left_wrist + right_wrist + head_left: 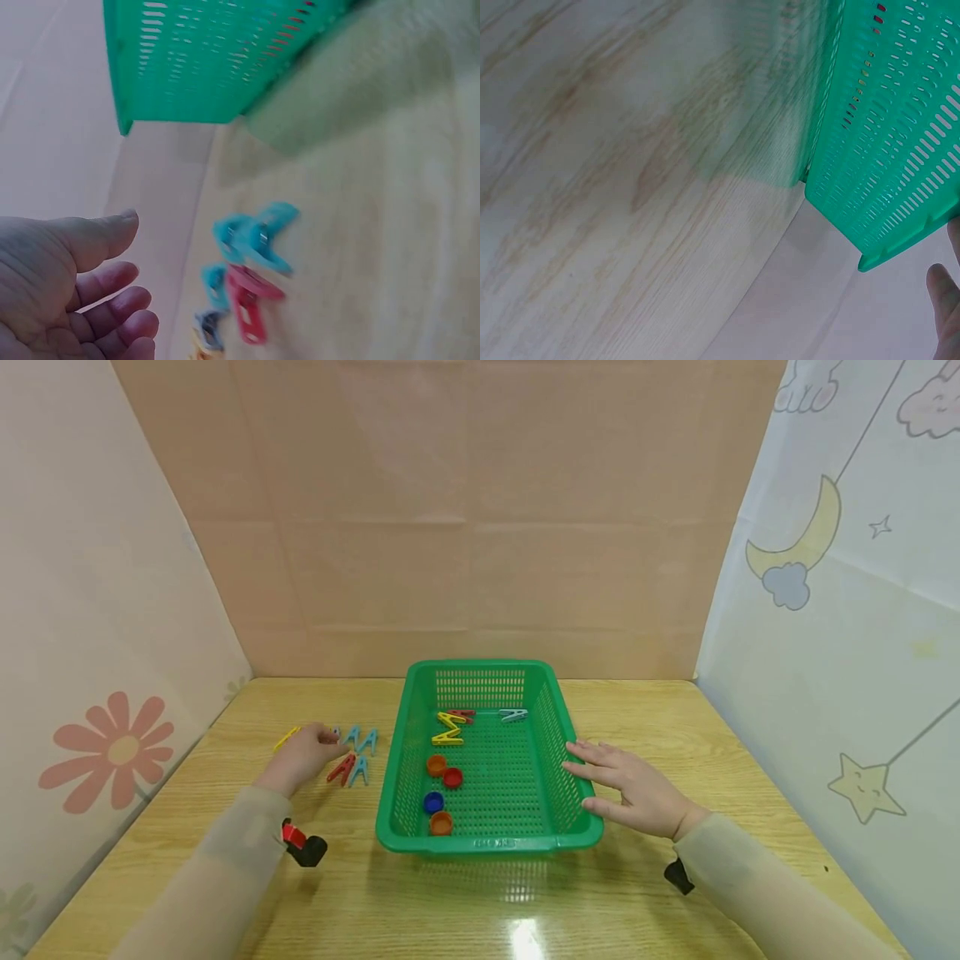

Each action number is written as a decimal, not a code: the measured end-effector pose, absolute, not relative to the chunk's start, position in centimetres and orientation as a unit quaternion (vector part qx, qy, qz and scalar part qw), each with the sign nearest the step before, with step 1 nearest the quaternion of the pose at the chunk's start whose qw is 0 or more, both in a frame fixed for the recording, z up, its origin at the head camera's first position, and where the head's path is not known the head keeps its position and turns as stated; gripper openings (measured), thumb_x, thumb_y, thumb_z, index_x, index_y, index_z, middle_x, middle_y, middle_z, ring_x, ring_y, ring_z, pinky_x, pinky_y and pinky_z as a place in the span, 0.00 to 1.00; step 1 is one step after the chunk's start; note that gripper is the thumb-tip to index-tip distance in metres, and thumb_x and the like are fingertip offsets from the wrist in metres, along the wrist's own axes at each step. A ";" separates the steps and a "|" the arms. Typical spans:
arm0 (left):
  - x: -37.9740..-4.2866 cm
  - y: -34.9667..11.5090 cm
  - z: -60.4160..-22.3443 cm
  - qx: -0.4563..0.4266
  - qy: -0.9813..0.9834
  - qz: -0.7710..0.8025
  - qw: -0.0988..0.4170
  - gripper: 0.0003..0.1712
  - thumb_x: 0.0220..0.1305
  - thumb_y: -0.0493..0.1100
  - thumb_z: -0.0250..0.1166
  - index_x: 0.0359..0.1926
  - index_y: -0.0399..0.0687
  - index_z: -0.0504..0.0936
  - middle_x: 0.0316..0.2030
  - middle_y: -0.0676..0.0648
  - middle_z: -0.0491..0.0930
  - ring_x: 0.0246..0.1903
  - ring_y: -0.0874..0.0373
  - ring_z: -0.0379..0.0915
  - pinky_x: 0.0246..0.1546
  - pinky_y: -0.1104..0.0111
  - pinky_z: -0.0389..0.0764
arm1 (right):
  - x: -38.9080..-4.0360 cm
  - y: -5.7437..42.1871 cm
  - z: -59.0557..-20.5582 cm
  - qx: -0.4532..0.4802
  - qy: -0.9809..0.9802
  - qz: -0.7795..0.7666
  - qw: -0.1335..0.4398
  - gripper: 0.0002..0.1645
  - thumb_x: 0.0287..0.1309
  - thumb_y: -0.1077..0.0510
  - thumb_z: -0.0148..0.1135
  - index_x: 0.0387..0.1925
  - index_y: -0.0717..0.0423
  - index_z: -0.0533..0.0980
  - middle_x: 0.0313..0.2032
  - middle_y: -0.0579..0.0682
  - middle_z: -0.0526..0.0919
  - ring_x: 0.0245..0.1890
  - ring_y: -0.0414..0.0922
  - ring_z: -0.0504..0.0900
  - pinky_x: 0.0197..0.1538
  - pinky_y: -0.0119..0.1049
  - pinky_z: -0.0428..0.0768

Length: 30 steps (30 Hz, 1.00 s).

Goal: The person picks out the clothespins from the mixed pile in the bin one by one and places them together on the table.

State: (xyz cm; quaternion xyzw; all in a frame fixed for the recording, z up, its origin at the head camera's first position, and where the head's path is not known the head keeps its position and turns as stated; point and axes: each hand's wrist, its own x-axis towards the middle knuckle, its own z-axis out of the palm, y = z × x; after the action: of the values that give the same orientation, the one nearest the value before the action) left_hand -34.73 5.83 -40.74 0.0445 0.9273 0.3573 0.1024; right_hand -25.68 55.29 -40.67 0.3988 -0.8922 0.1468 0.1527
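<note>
My left hand (303,758) hovers over a loose group of plastic clothespins on the table, left of the green basket (487,843). In the left wrist view its thumb and loosely bent fingers stand apart with nothing between them. Nearby lie a red clothespin (341,769), a blue clothespin (359,771) and more blue ones; a yellow clothespin (286,738) is partly hidden behind the hand. My right hand (633,787) rests its straight fingers on the basket's right rim. Inside the basket are yellow clothespins (447,739), a red clothespin (462,716) and a pale one (513,715).
Several small round caps lie along the basket's left side, including a red cap (452,777), a blue cap (433,802) and an orange cap (441,823). The wooden table (450,914) meets a pinkish back wall (465,568) and patterned side walls.
</note>
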 end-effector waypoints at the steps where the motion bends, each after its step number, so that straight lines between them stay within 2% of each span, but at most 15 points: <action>1: -34.9 6.0 -40.4 0.047 0.926 0.360 0.101 0.31 0.69 0.54 0.57 0.59 0.32 0.68 0.55 0.31 0.72 0.52 0.37 0.70 0.47 0.48 0.74 | -25.7 55.3 -40.6 0.398 -0.893 0.144 0.151 0.32 0.60 0.50 0.63 0.65 0.51 0.71 0.68 0.54 0.66 0.68 0.54 0.62 0.69 0.40 0.55; 6: -35.6 7.0 -38.4 0.059 0.924 0.365 0.096 0.32 0.69 0.58 0.55 0.60 0.36 0.69 0.56 0.35 0.72 0.52 0.41 0.70 0.49 0.49 0.73 | -25.6 55.1 -40.4 0.394 -0.897 0.141 0.143 0.32 0.60 0.49 0.63 0.65 0.51 0.70 0.68 0.54 0.65 0.69 0.54 0.61 0.69 0.42 0.57; 10: -36.2 8.1 -36.6 0.076 0.922 0.367 0.099 0.31 0.69 0.59 0.55 0.59 0.38 0.69 0.55 0.36 0.72 0.44 0.44 0.70 0.42 0.54 0.74 | -25.6 55.1 -40.5 0.395 -0.896 0.141 0.144 0.32 0.60 0.49 0.63 0.65 0.51 0.70 0.68 0.54 0.65 0.68 0.55 0.62 0.67 0.46 0.59; 13: -36.5 8.9 -35.0 0.088 0.918 0.374 0.097 0.30 0.70 0.58 0.55 0.60 0.40 0.69 0.56 0.36 0.71 0.46 0.43 0.70 0.45 0.53 0.73 | -25.7 55.1 -40.5 0.398 -0.895 0.139 0.148 0.32 0.60 0.49 0.63 0.65 0.52 0.70 0.68 0.55 0.65 0.68 0.55 0.62 0.66 0.47 0.60; 16: -36.7 10.1 -33.1 0.101 0.916 0.379 0.084 0.29 0.70 0.57 0.55 0.59 0.40 0.69 0.58 0.37 0.70 0.54 0.41 0.67 0.53 0.48 0.70 | -25.8 55.2 -40.5 0.399 -0.894 0.140 0.147 0.32 0.60 0.50 0.63 0.65 0.52 0.70 0.68 0.55 0.65 0.68 0.55 0.61 0.68 0.45 0.58; 18: -37.0 11.1 -31.9 0.110 0.916 0.379 0.074 0.27 0.70 0.57 0.55 0.58 0.40 0.71 0.57 0.37 0.71 0.56 0.40 0.66 0.56 0.46 0.68 | -25.8 55.2 -40.5 0.398 -0.895 0.142 0.146 0.33 0.60 0.50 0.63 0.65 0.52 0.70 0.68 0.55 0.65 0.69 0.54 0.61 0.69 0.40 0.55; 23: -37.7 14.1 -29.9 0.125 0.921 0.364 0.053 0.23 0.68 0.58 0.57 0.53 0.46 0.75 0.55 0.43 0.74 0.54 0.44 0.69 0.55 0.48 0.69 | -25.7 55.2 -40.4 0.401 -0.892 0.148 0.151 0.33 0.58 0.51 0.64 0.65 0.52 0.71 0.68 0.55 0.66 0.68 0.55 0.61 0.70 0.33 0.50; 30: -38.7 18.7 -29.9 0.146 0.918 0.365 0.053 0.21 0.66 0.55 0.61 0.51 0.45 0.76 0.52 0.45 0.76 0.52 0.47 0.71 0.53 0.52 0.72 | -25.6 55.2 -40.5 0.400 -0.893 0.143 0.147 0.33 0.59 0.50 0.64 0.65 0.52 0.70 0.68 0.55 0.65 0.69 0.55 0.60 0.70 0.35 0.50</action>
State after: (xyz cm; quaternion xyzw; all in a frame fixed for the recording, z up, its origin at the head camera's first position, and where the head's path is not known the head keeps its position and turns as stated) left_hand -38.71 18.72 -29.94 0.1461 0.9178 0.3654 0.0535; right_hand -25.64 55.23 -40.50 0.4003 -0.8932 0.1427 0.1471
